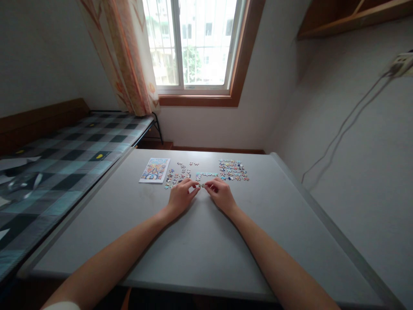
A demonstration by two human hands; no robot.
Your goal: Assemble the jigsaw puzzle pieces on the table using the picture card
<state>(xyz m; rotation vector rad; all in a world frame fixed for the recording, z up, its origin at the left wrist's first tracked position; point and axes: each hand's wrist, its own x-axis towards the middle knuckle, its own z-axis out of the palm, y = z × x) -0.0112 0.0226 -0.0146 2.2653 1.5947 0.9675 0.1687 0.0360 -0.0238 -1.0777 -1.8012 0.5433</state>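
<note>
Both hands are meeting mid-bench here. The left hand (183, 193) has thumb and fingertips pinched on a small puzzle bit (201, 185), and the right hand (222, 194) is pinching the same bit from the other side. Can't tell at this size if it's one piece or two being pressed together, sorry.

The bit sits right between the fingertips, just on the near side of a joined strip (207, 174) that looks like a corner. Loose pieces are spread to the left (180, 172) and a tighter batch lies to the right (232, 170), with the picture sheet (155, 170) past the left batch on the bench (200, 241).

My two cents: hold by the edges, thumb and finger only, so the tabs and printed side stay visible. If it's two pieces, I'd line up tab and slot flat against the bench and press straight down; twisting in mid-air could bend the card. If it feels stiff, back off and check the colours against the sheet. Also watch the left knuckles, they're awfully close to those loose pieces and could nudge them.
</note>
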